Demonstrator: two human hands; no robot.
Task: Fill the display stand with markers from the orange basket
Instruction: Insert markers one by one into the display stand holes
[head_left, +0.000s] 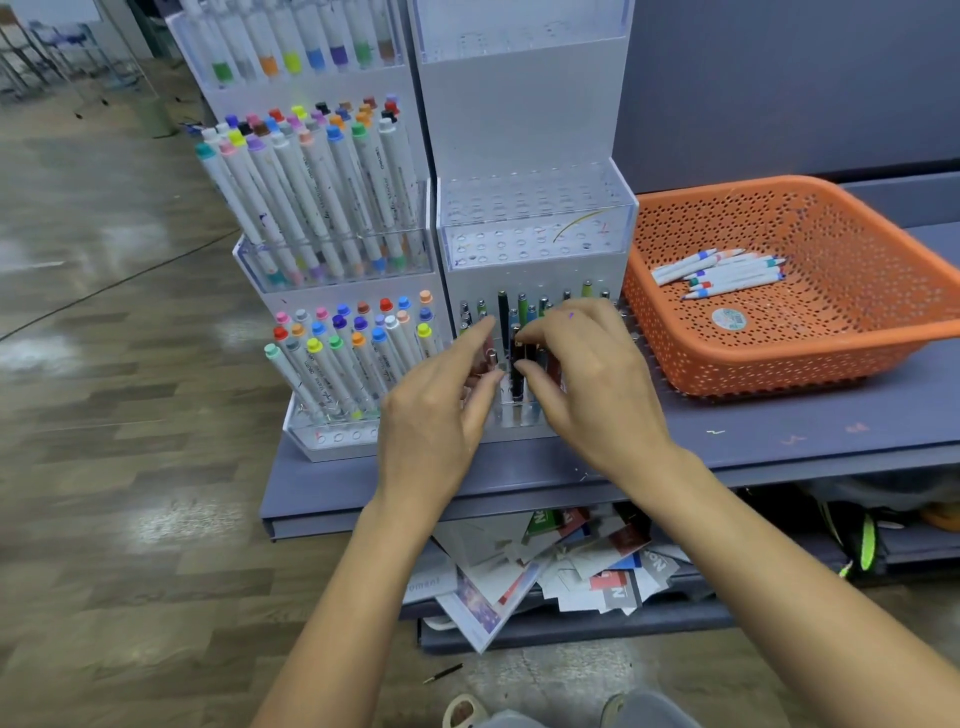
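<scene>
The left hand and right hand hide the front holes in the lowest tier of the white acrylic display stand. Whether their fingers pinch the dark-barrelled markers there is unclear. The perforated orange plastic basket is cut off by the right edge, and its round sticker is unreadable.

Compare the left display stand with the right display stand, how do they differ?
The left display stand's tiers are crowded with white, colour-capped markers; the right display stand's upper tiers are empty. The left stand's markers lean; the right stand's bottom tier holds darker pens, fairly upright. The left hand and right hand reach into the right stand, not the left. Both are white and tiered.
</scene>
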